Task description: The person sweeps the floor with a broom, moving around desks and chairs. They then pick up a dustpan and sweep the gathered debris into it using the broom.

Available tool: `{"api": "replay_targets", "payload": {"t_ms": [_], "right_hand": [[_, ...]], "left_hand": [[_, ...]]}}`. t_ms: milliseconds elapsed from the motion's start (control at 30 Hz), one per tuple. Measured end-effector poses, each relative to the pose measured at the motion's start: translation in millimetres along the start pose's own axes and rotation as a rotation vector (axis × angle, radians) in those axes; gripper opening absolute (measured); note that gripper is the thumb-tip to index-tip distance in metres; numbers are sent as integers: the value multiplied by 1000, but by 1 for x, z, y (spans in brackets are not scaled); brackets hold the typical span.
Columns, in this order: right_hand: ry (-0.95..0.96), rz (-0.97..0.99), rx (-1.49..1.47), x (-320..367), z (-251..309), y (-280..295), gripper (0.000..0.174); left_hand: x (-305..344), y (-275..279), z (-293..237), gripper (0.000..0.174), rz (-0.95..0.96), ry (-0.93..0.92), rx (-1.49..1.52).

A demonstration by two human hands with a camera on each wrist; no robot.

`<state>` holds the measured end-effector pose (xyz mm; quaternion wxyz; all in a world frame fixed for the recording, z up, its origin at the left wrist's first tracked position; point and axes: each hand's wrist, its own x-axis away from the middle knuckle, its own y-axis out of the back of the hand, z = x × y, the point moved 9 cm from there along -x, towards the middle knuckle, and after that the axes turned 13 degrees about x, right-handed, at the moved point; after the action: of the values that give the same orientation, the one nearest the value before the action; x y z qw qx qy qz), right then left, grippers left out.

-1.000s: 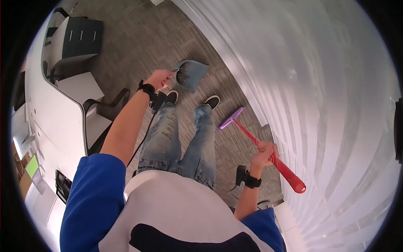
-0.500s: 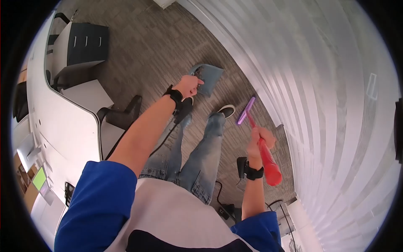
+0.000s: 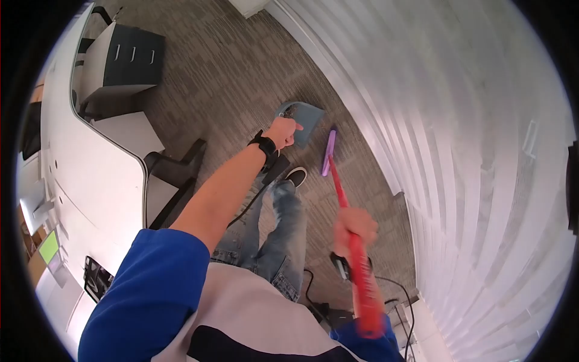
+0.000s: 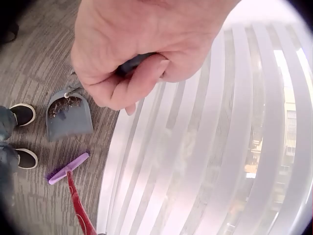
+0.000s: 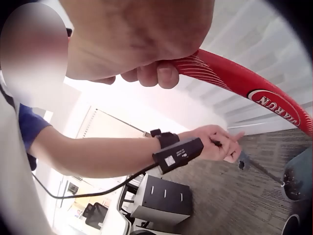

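Observation:
My left hand (image 3: 281, 131) grips the dark upper end of a long handle, its fingers curled around it in the left wrist view. At that handle's lower end a grey-blue dustpan (image 4: 71, 125) lies on the floor with dark debris (image 4: 63, 105) inside. My right hand (image 3: 354, 229) holds the red handle (image 5: 220, 73) of a broom. The broom's purple head (image 3: 329, 152) is on the carpet beside the dustpan, not touching it.
Feet in dark shoes (image 4: 27, 158) stand near the dustpan and broom head. A striped, translucent wall (image 3: 470, 151) runs along the right. To the left are a white desk (image 3: 108, 175), a drawer cabinet (image 3: 136, 57) and a chair (image 3: 181, 166). Cables hang near my right arm.
The purple head has moved left, closer to the dustpan. My right hand has shifted left and down in the head view, the handle now steeper. My left hand has moved right and slightly down.

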<state>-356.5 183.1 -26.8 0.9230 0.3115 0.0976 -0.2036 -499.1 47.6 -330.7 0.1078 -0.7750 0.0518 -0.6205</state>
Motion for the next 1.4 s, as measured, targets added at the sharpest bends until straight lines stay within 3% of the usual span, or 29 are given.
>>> {"api": "replay_targets", "payload": {"t_ms": [33, 133, 200, 233, 300, 433, 533, 633, 700, 733, 800, 833, 900, 1033, 1100, 1133, 1167, 1200, 1233, 1267, 1300, 1367, 1400], "right_hand": [[-50, -160, 44, 14, -11, 27, 13], [-60, -131, 119, -2, -6, 87, 15], [-240, -148, -203, -1, -19, 104, 17], [-239, -149, -205, 1, -20, 103, 17], [-130, -177, 94, 1, -15, 104, 13], [-134, -139, 315, 8, -52, 61, 14], [-88, -71, 310, -2, -76, 19, 15], [1, -2, 96, -17, -70, -40, 11], [17, 146, 26, -35, -41, -72, 11], [25, 151, 26, -44, -28, -79, 11], [4, 131, -3, -55, -6, -86, 10], [12, 135, -7, -61, 2, -86, 10], [48, -63, -53, -66, 17, -67, 9], [-51, -116, 29, -54, -2, -5, 9], [-89, -220, 4, -45, -5, 37, 12], [-129, -265, -41, -37, -14, 56, 14], [-131, -263, -41, -35, -18, 70, 14], [-163, -158, -326, -36, -26, 71, 14], [-194, -52, -611, -37, -27, 63, 15], [-188, -121, -256, -33, -29, 67, 12], [-193, -127, -256, -29, -32, 58, 12], [-20, -224, 285, -30, -19, 43, 10], [-49, -191, 213, -22, -38, 30, 9]], "left_hand": [[-4, 2, 1, 28, 4, -6, 11], [-14, 4, 10, 28, 35, 14, 49], [-7, 2, 9, 28, 48, -3, 42], [-7, 2, 8, 28, 46, -6, 42], [-9, 2, 7, 28, 43, -32, -11], [-5, 8, 4, 27, 6, -26, 57], [-9, 5, 5, 27, 53, -33, 110], [-35, 14, 13, 28, 68, -8, 92], [-86, 14, 10, 25, 252, -370, -501], [-66, 5, 1, 25, 251, -376, -493], [-6, 3, -2, 28, 42, -103, -49], [-5, 4, -5, 28, 41, -110, -42], [-5, 7, -3, 29, 50, -91, 66], [-19, 13, 6, 28, 49, -38, 143], [-63, 10, 4, 30, 262, -357, -338], [-43, 3, -2, 30, 262, -354, -332], [-7, -1, -9, 30, 172, -220, -147], [13, 0, -7, 30, 81, -86, 34], [10, -1, -6, 30, 79, -84, 31], [6, 0, -5, 31, 74, -75, -22], [2, 0, -5, 31, 70, -67, -76], [-18, -2, -5, 31, 143, -155, -228], [-27, -4, -5, 30, 215, -239, -375]]}}
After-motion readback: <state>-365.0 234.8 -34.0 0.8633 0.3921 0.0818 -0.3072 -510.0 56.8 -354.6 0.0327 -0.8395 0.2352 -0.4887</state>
